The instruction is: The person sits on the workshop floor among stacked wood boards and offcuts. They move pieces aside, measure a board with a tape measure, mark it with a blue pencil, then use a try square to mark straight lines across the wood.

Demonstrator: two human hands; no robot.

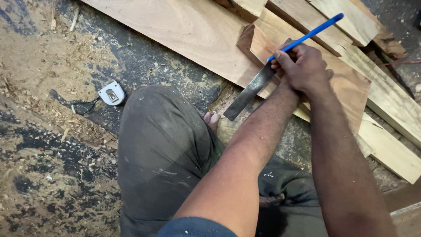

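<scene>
Right hand (307,70): closed around a blue pen (307,35), which it pinches near the lower end; the pen's shaft rises toward two o'clock and its tip sits against the edge of a flat metal ruler (250,92). Left hand: hidden under the right one; whether it is spread or closed cannot be told. Its forearm runs up from six o'clock and ends at the ruler.

The ruler is a dark steel blade, lying aslant from the hands down toward eight o'clock, its free end overhanging the board edge. It rests on a reddish-brown board (346,87), which lies on the floor across other timber. The pen, ruler and board are all at the upper centre-right of the view.

At eleven o'clock from the hands lies a wide pale plank (184,30). At one to three o'clock lie several narrower pale boards (386,101), stacked at an angle.

At seven o'clock from the hands: the person's bent knee in grey trousers (162,149), with bare toes (212,119) showing just beside the ruler's free end.

At nine o'clock, well apart, a white tape measure (112,93) lies on the floor (44,175), which is dark and covered with sawdust and wood chips.

No containers in view.
</scene>
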